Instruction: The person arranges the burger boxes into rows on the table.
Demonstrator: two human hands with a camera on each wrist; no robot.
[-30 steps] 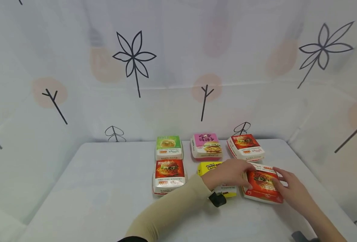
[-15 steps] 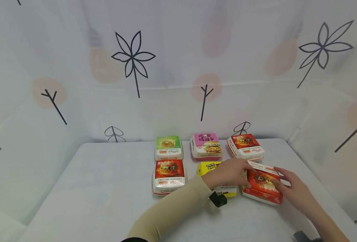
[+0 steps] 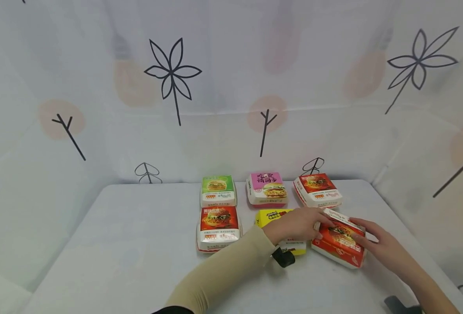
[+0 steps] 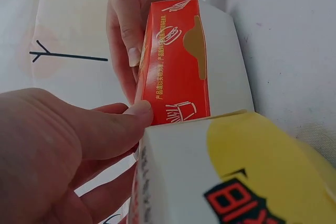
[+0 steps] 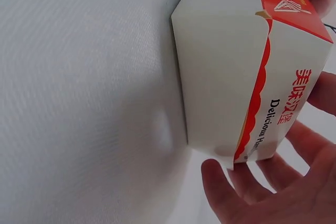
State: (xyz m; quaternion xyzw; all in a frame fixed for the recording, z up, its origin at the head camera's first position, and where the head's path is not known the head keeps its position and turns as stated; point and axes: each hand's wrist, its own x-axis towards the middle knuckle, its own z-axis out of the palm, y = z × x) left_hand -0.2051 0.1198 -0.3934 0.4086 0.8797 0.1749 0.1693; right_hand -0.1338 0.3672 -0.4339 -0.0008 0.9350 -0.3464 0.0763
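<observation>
A red-and-white burger box (image 3: 338, 242) lies turned at an angle at the right front of the table, between both hands. My left hand (image 3: 299, 223) holds its left side; in the left wrist view the thumb (image 4: 139, 114) touches the red lid's edge. On the opposite side my right hand (image 3: 384, 248) grips the box, and in the right wrist view its fingers (image 5: 244, 184) reach around the white end. Just left of it sits a yellow burger box (image 3: 299, 247), partly hidden under my left hand and forearm.
Behind stand a green burger box (image 3: 218, 190), a pink one (image 3: 268, 188) and another red one (image 3: 318, 190). A further red box (image 3: 219, 227) sits at the front left of the group. Patterned white cloth (image 3: 216, 144) closes off the table's back and sides.
The held burger box has turned clockwise, its near right corner shifting a little left and nearer. Both hands have stayed on it, moving slightly; the other boxes stay in place.
</observation>
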